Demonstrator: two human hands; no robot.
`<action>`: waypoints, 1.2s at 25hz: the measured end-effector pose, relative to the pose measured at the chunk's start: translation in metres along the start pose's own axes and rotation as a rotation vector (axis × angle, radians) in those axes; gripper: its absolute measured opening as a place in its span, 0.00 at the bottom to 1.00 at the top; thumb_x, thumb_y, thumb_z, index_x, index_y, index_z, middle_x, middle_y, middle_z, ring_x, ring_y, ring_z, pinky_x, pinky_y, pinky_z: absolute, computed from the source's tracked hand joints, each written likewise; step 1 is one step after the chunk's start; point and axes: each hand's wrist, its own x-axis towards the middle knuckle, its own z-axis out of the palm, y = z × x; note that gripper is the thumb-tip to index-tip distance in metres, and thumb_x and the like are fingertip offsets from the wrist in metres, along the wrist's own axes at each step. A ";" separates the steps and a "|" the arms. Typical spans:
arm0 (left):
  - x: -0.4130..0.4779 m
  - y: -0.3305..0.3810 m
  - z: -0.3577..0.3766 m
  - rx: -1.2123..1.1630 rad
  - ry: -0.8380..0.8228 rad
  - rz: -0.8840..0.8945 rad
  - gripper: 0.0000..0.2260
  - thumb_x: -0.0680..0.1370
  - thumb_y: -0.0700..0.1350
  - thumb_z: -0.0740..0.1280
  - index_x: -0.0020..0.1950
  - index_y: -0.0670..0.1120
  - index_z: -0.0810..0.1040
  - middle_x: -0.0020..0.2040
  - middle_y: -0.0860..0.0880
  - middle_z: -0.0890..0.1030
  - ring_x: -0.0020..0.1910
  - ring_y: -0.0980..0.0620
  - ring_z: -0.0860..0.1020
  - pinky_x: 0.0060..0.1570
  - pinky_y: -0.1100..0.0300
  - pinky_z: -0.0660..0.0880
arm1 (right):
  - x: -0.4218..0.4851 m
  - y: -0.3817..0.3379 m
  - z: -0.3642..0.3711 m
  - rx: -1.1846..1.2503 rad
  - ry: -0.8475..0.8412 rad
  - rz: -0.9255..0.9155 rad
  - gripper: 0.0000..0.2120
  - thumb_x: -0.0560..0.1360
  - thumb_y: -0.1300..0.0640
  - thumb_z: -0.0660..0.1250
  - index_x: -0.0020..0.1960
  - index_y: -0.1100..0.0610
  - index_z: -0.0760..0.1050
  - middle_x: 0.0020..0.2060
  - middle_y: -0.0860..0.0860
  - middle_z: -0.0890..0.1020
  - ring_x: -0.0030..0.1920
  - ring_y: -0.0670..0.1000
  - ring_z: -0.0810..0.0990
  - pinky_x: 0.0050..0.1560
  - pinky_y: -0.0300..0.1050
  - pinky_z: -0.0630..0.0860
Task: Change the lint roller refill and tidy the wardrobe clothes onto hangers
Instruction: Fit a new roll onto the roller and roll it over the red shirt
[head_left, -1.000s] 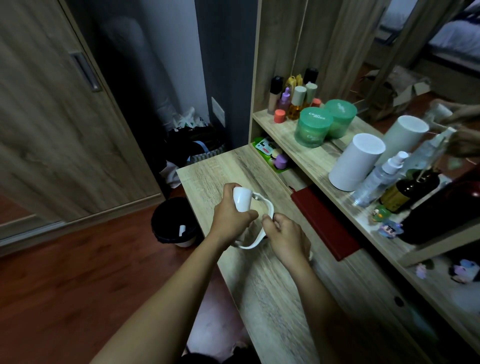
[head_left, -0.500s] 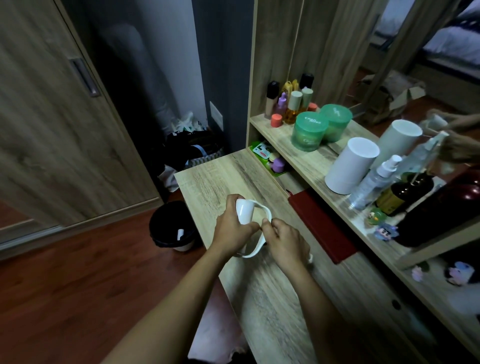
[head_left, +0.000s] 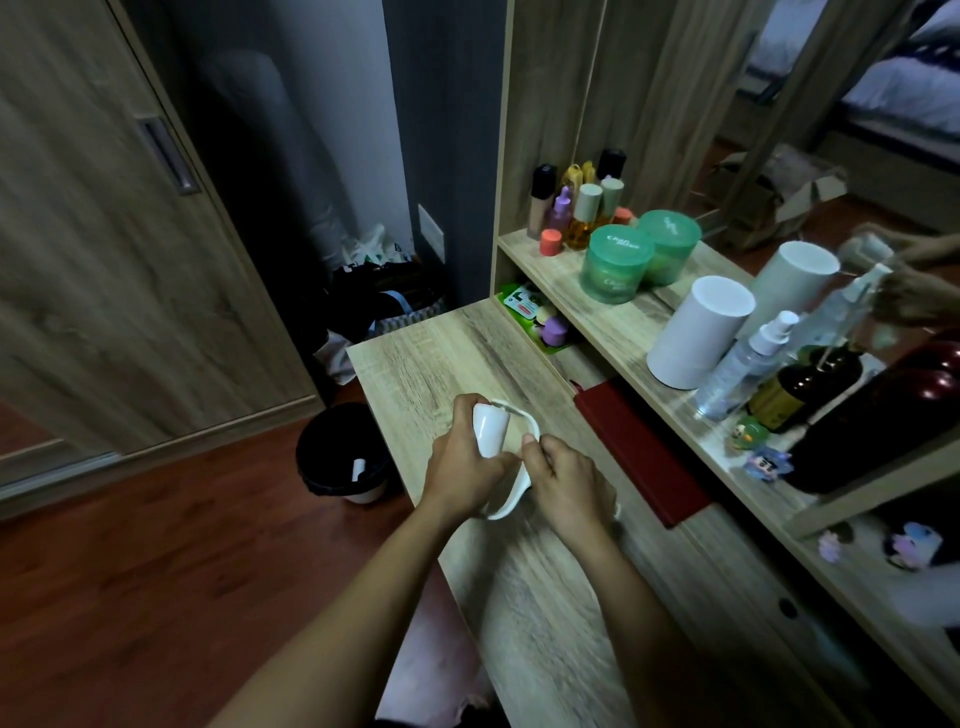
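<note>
Over the wooden desk I hold a white lint roller in both hands. My left hand wraps the white roll end, which points up and away. My right hand pinches the curved white handle frame at its near side; the frame's lower loop shows between the two hands. Most of the handle is hidden under my fingers. No clothes or hangers are in view.
A black waste bin stands on the floor left of the desk, with a small white piece inside. A dark red book lies right of my hands. The shelf carries green jars, a white cylinder and bottles. A wardrobe door is at left.
Both hands keep their grip on the lint roller and have shifted only slightly; the head view has tilted a little, so the scene sits lower in frame.
</note>
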 end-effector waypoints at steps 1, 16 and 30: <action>0.001 0.001 0.000 -0.004 0.001 0.012 0.21 0.69 0.46 0.69 0.56 0.55 0.62 0.44 0.45 0.75 0.42 0.43 0.74 0.36 0.57 0.67 | 0.001 0.001 -0.001 0.005 -0.003 0.003 0.20 0.78 0.44 0.54 0.43 0.57 0.76 0.40 0.54 0.82 0.43 0.56 0.78 0.40 0.46 0.67; 0.001 0.005 -0.003 0.271 0.068 0.227 0.18 0.70 0.45 0.67 0.49 0.48 0.57 0.39 0.44 0.75 0.37 0.38 0.75 0.34 0.51 0.70 | 0.008 0.017 -0.006 0.254 -0.212 -0.098 0.18 0.80 0.44 0.50 0.36 0.48 0.69 0.28 0.48 0.75 0.28 0.43 0.75 0.36 0.40 0.72; 0.009 0.007 -0.008 0.503 0.077 0.383 0.14 0.71 0.43 0.63 0.51 0.44 0.60 0.38 0.47 0.69 0.36 0.38 0.73 0.33 0.55 0.63 | 0.003 0.010 0.003 0.392 -0.187 -0.049 0.18 0.81 0.49 0.50 0.43 0.58 0.73 0.27 0.49 0.75 0.25 0.40 0.73 0.27 0.31 0.67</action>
